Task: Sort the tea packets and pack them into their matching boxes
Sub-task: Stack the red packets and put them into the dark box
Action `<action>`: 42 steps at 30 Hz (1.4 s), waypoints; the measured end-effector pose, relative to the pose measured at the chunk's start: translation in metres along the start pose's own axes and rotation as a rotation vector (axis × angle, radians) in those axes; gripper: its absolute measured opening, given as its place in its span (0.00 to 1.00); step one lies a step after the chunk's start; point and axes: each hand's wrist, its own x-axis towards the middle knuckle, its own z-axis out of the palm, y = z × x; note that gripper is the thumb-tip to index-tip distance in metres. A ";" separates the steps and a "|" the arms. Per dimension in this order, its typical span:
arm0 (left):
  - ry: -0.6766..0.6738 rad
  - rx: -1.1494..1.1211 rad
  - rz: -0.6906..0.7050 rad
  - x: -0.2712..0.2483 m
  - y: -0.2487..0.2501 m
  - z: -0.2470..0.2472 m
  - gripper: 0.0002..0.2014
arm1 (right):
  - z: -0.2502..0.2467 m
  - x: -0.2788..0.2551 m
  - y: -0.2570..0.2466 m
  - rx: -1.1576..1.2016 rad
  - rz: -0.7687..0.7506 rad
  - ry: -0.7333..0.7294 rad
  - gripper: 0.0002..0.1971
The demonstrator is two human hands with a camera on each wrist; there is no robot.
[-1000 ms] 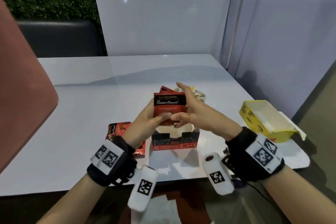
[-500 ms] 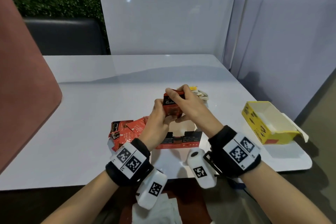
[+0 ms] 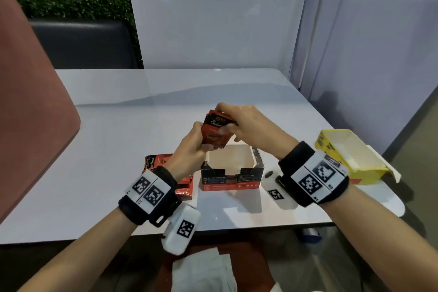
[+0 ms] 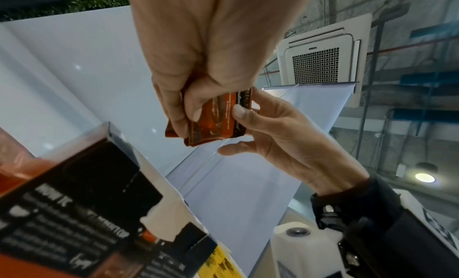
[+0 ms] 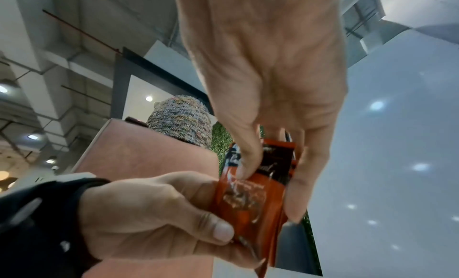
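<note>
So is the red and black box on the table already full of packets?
No, the red and black box sits open with its white inside bare, while both hands hold the red packets above it.

packets [image 3: 216, 131]: red-orange with black band. box [image 3: 231, 176]: black and red, white inside. second box [image 3: 350, 154]: yellow. table [image 3: 118, 125]: white. wristbands [image 3: 148, 193]: black with black-and-white markers.

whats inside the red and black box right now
The red and black box shows only bare pale inner walls; its floor is hidden by the front wall. The red packets are held above it.
</note>
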 end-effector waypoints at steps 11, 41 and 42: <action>-0.289 0.099 -0.239 -0.018 -0.042 -0.005 0.66 | 0.031 0.006 0.039 -0.382 -0.213 -0.328 0.13; -0.357 0.152 -0.202 -0.006 -0.058 -0.002 0.60 | 0.057 0.003 0.040 -0.275 0.011 -0.437 0.13; -0.354 0.156 -0.181 -0.007 -0.057 -0.001 0.58 | 0.062 0.005 0.039 -0.258 -0.005 -0.438 0.15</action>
